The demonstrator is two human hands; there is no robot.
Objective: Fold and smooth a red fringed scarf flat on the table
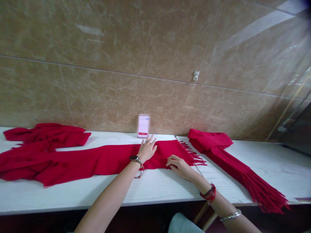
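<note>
A red fringed scarf (pixel 114 158) lies stretched lengthwise along the white table, flat toward its fringed right end and bunched at the left. My left hand (pixel 147 150) rests palm down on it with the fingers spread. At the scarf's near edge, closer to the fringe, my right hand (pixel 179 165) has its fingers bent and pinched on the cloth. Right of the fringe lies another red scarf (pixel 211 139), folded into a narrow strip, its long tassels hanging over the table's front edge.
Crumpled red fabric (pixel 60 134) lies at the back left. A phone (pixel 143 126) with a lit screen leans against the tiled wall (pixel 109 90) behind my left hand. A small white cat-shaped hook (pixel 196 76) is on the wall. The white table (pixel 150 191) has a seam.
</note>
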